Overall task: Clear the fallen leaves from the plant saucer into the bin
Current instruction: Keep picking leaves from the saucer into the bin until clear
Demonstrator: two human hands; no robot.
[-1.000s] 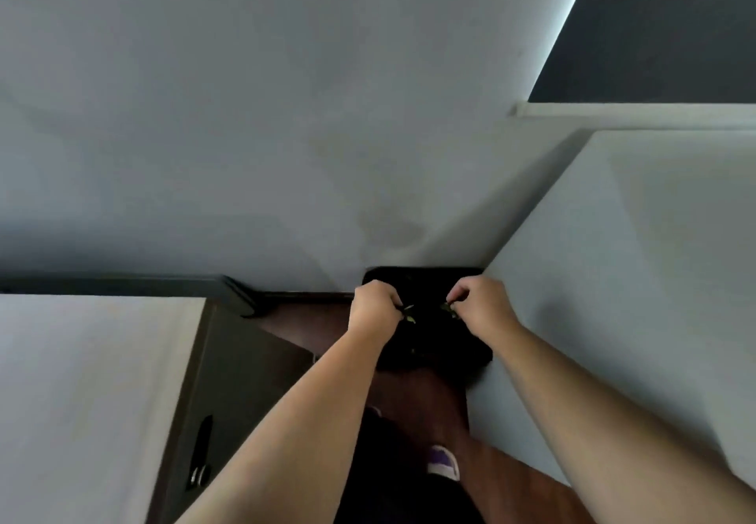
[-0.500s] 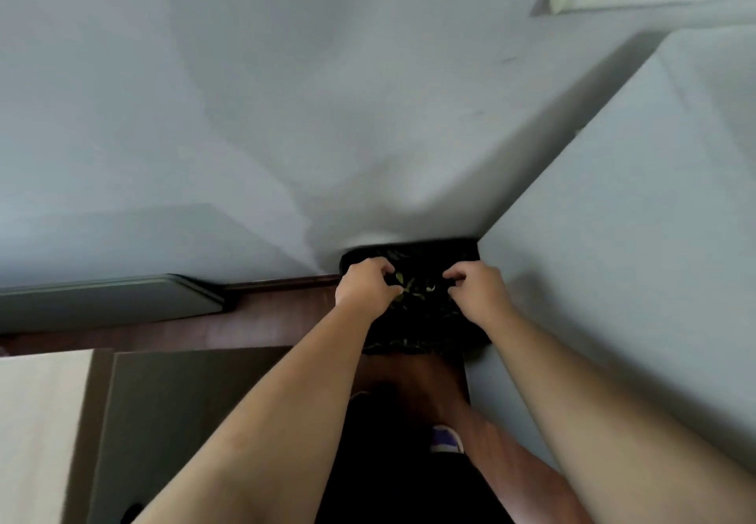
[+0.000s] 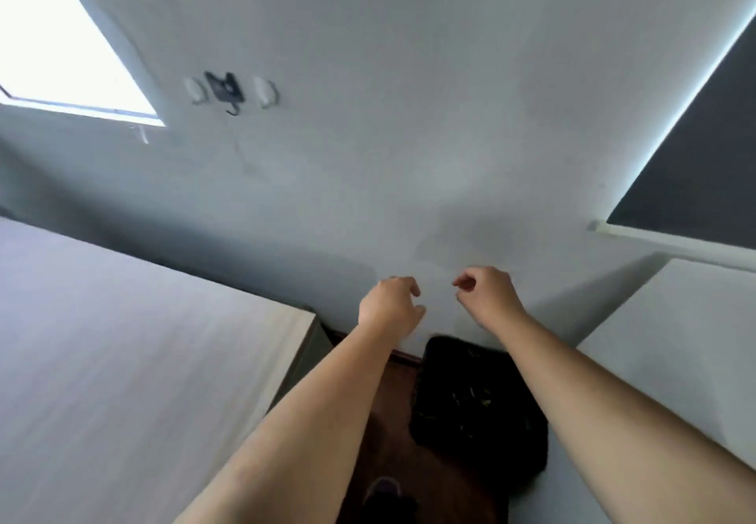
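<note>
A black bin (image 3: 478, 409) stands on the brown floor in the corner, lined with a dark bag. Small green and yellow leaves (image 3: 474, 396) lie inside it. My left hand (image 3: 388, 306) and my right hand (image 3: 487, 294) are raised above the bin in front of the wall, a short gap between them. Both have loosely curled fingers, slightly apart, with nothing visible in them. No plant saucer is in view.
A pale table top (image 3: 122, 360) fills the left side, and a white cabinet (image 3: 675, 339) stands at the right against the bin. The grey wall (image 3: 368, 155) carries a small dark fixture (image 3: 225, 88). My shoe (image 3: 382, 491) shows on the floor.
Both hands have lifted out of the bin and no longer pinch leaves. The camera has tilted upward, so more wall and a bright window are visible.
</note>
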